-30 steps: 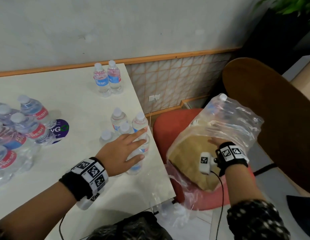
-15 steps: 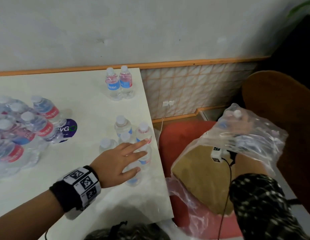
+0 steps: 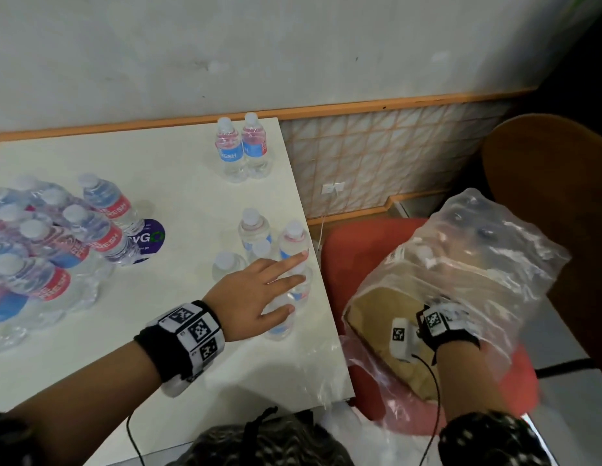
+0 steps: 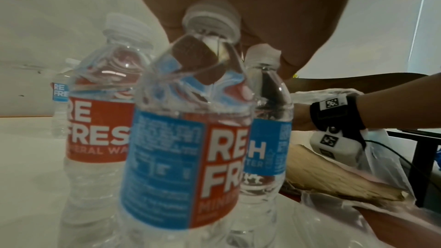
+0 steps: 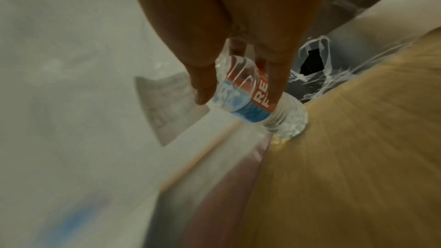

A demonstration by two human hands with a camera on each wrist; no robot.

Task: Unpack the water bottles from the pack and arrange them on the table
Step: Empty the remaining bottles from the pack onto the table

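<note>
The left hand (image 3: pixel 251 295) lay flat over a cluster of upright bottles (image 3: pixel 259 250) near the desk's (image 3: pixel 178 183) right edge, its fingers (image 3: pixel 286 262) straight and spread, resting on the caps and shoulders without curling round any. In the left wrist view the nearest bottle (image 4: pixel 188 148) stood clear and full, with a blue and red label and a white cap under the palm.

The right hand (image 5: pixel 238 48) was inside the torn clear plastic pack (image 3: pixel 488 264), which sat on a red chair (image 3: pixel 353 250) beside the desk. Its fingers (image 5: pixel 203 86) were curled round a single bottle (image 5: pixel 253 101), thumb on one side and fingers on the other; the bottle was tilted, its base touching the brown cardboard tray (image 5: pixel 358 139).

Another wrapped pack of bottles (image 3: pixel 40 250) lay at the desk's left side, and two more bottles (image 3: pixel 242 149) stood touching near the far edge by the wall.
</note>
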